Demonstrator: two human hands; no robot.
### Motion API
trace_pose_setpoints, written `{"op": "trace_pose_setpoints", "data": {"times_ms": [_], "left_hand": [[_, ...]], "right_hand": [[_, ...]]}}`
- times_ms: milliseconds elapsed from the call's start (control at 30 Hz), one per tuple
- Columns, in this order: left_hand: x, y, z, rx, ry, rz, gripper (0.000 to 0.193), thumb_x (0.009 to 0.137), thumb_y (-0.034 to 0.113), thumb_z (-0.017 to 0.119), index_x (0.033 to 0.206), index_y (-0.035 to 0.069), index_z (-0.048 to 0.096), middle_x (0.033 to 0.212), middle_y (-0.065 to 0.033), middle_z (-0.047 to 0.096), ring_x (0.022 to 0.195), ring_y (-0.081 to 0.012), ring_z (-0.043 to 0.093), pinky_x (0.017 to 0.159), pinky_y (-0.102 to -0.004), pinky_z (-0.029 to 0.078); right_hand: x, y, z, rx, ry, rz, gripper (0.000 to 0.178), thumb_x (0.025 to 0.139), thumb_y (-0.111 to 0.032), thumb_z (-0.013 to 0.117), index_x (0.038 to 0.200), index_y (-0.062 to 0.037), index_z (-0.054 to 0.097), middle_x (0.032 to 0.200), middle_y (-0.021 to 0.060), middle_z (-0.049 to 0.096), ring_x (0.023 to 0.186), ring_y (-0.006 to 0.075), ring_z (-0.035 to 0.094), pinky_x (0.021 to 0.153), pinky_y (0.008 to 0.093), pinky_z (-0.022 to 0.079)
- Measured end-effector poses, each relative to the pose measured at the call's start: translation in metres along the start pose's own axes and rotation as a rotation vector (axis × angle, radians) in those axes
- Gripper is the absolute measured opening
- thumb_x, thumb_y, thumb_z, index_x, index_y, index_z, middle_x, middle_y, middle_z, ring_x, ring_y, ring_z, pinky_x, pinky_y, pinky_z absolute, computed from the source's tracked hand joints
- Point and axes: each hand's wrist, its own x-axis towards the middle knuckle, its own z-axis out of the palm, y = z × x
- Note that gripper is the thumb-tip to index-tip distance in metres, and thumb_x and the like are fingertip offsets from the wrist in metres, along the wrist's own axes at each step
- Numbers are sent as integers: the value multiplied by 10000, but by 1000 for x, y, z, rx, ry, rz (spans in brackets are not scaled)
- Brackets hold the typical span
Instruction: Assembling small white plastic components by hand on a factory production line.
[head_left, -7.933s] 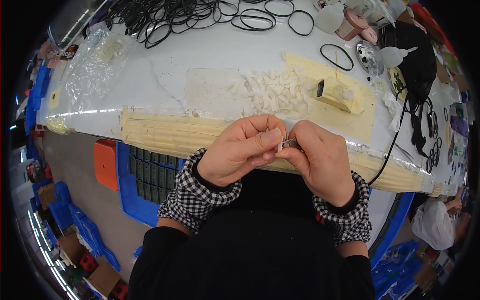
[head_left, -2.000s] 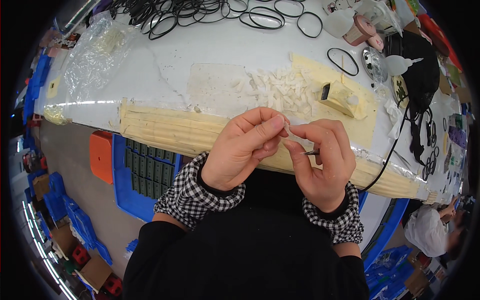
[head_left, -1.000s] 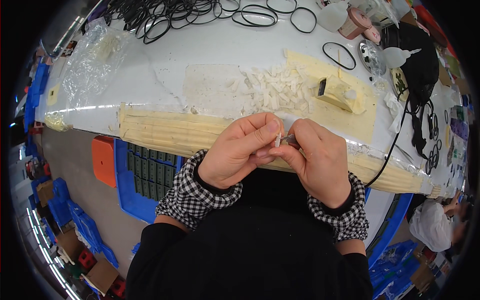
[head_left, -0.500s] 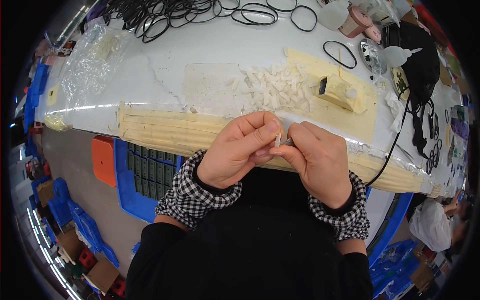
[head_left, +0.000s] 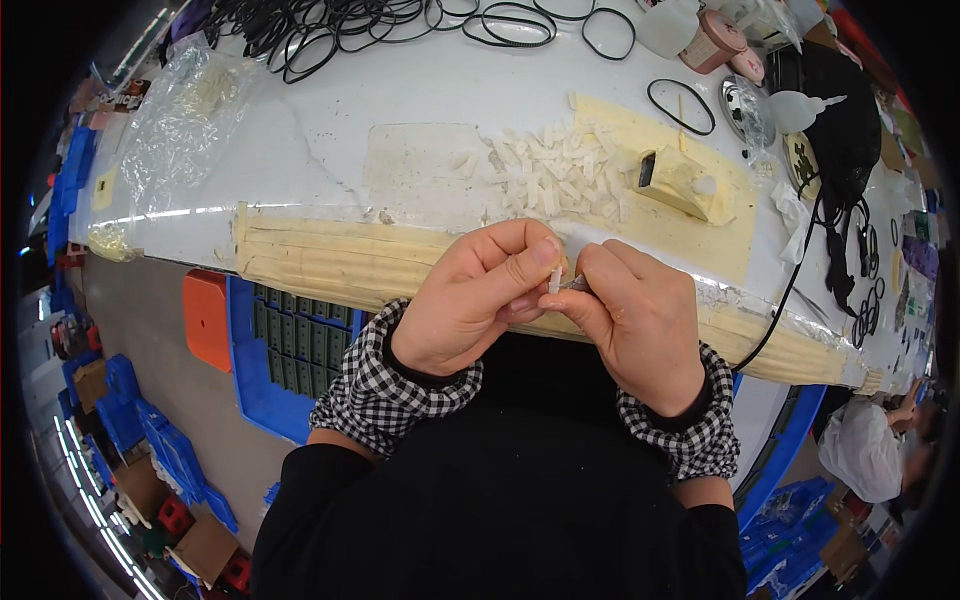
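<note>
Fingers of the left hand [head_left: 462,298] are pinching a white strip [head_left: 556,281], seemingly steadying it; the right hand [head_left: 642,325] is gripping a small greyish tool [head_left: 578,284] beside it.

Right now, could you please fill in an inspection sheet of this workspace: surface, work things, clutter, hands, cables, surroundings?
Surface: white table with specks, yellowish taping along near edge.
Work things: small white strips, heaped right of centre.
Clutter: tangled black belts at far side; clear plastic bag left; pink tub far right.
Hands: left hand pinches a white piece; right hand grips a greyish tool, mostly hidden; contact unclear.
Cables: black cord crosses near edge at right.
Surroundings: blue crate with dark green parts, orange stool beside it; co-worker far right.
</note>
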Motion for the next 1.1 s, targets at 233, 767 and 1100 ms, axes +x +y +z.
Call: {"op": "trace_pose_setpoints", "data": {"times_ms": [233,767,1100], "left_hand": [[0,4,3,78,19,-5,222,976,236,469,854,52,491,777,23,449,616,-25,336,555,-179,298],[1,4,3,52,64,21,171,960,192,513,877,46,545,721,37,495,586,-21,349,539,-170,302],[3,-3,6,193,278,187,124,932,140,563,860,41,545,658,63,443,559,-2,332,498,-160,270]], "right_hand": [[1,1,2,23,31,8,338,784,-416,651,777,-94,549,635,31,508,537,209,543,460,310,419],[1,3,4,20,23,11,352,778,-406,663,766,-80,532,648,37,506,544,209,548,463,310,421],[-10,28,7,-21,327,244,194,765,-121,716,919,-53,620,789,67,560,591,212,588,509,297,460]]}}
